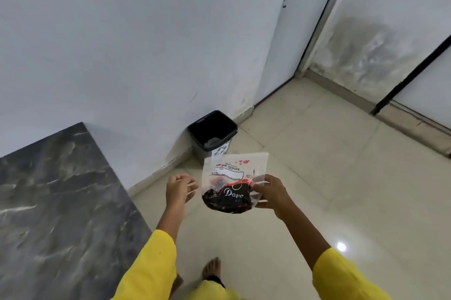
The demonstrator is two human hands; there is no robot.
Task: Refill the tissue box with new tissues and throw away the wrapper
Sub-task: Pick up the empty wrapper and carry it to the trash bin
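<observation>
An empty clear plastic tissue wrapper with black and red print hangs in the air in front of me, held flat. My right hand pinches its right edge. My left hand is just to the left of the wrapper, fingers apart, holding nothing and not touching it. A small black bin stands on the floor against the white wall, just beyond and above the wrapper in view; a bit of crumpled stuff lies at its bottom. The tissue box is not in view.
A dark grey marble tabletop fills the lower left, its corner near my left arm. Beige floor tiles spread to the right. A white door and frame stand at the back right. My bare foot is on the floor below.
</observation>
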